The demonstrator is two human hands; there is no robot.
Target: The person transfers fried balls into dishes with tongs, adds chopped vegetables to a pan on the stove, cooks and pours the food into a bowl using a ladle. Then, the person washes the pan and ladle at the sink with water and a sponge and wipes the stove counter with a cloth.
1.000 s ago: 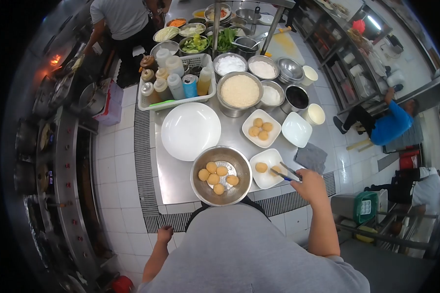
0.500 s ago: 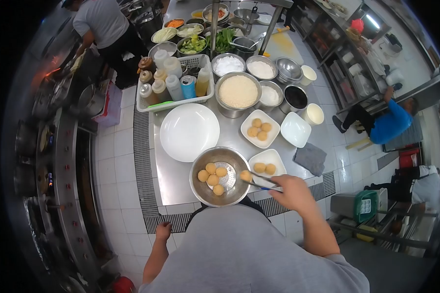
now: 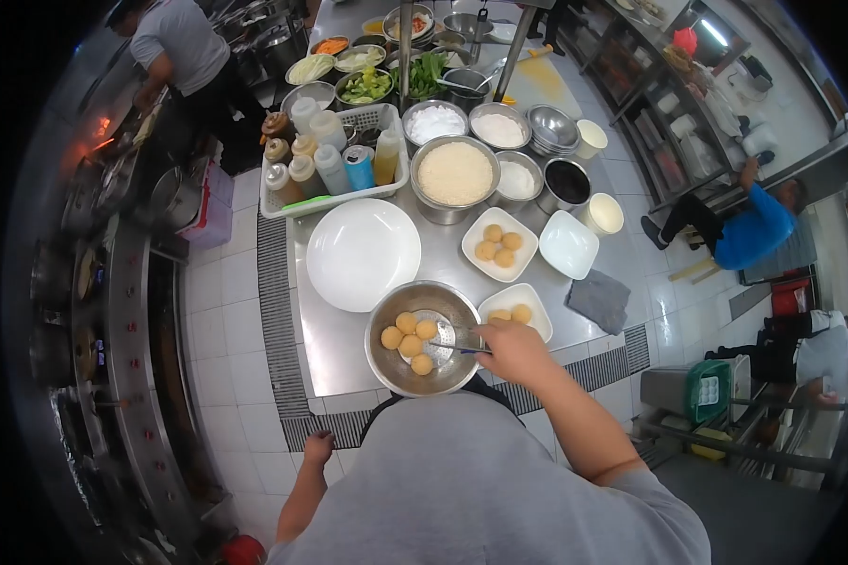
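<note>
My right hand (image 3: pixel 516 351) is closed around a pair of tongs (image 3: pixel 457 347), with dark blue on the arms. Their tips reach into a steel bowl (image 3: pixel 375 363), close beside several round tan balls (image 3: pixel 411 346); I cannot tell whether they touch one. A perforated metal piece (image 3: pixel 435 323) lies under the balls. Just past my hand, a white square dish (image 3: pixel 540 327) carries more balls, two visible, and the hand covers part of it. Down at my left side hangs my left hand (image 3: pixel 318 444), its fingers curled with nothing seen in them.
Another white dish (image 3: pixel 471 252) of balls and a bare white dish (image 3: pixel 569 247) stand behind. A large white plate (image 3: pixel 364 254), a bottle basket (image 3: pixel 337 196), a crumb bowl (image 3: pixel 454 173) and a grey cloth (image 3: pixel 597 301) share the steel table. A co-worker (image 3: pixel 187 47) stands at the stove.
Half a second ago the tongs held a ball at the bowl's right rim. Now they reach left into the bowl and that ball no longer shows between them. My left hand stays put.
</note>
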